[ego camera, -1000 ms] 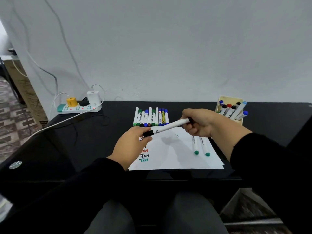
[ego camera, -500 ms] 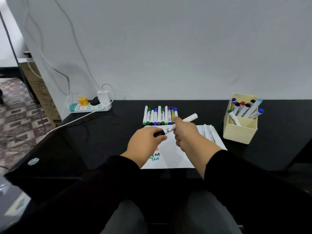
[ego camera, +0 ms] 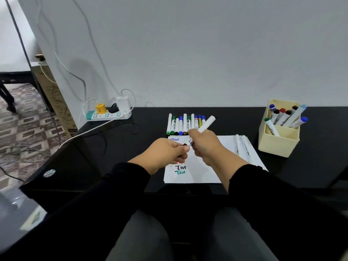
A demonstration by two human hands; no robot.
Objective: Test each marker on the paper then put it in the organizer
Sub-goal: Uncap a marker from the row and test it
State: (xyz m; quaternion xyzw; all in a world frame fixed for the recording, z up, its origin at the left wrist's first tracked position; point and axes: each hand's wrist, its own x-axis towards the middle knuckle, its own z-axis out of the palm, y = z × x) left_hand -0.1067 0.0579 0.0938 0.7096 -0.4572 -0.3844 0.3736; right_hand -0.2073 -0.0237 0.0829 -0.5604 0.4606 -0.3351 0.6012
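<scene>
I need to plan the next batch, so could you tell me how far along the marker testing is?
Done: several markers stand in the organizer. In hand: the left hand pinches the cap of the white marker held by the right hand. Left: the marker row and two on the paper.

Table black, glossy, glass-like top. Paper white, matt sheet. Organizer cream plastic, smooth. Marker white smooth plastic barrel. Power strip glossy white plastic. Sleeves black matt cloth. Wall matt painted.
</scene>
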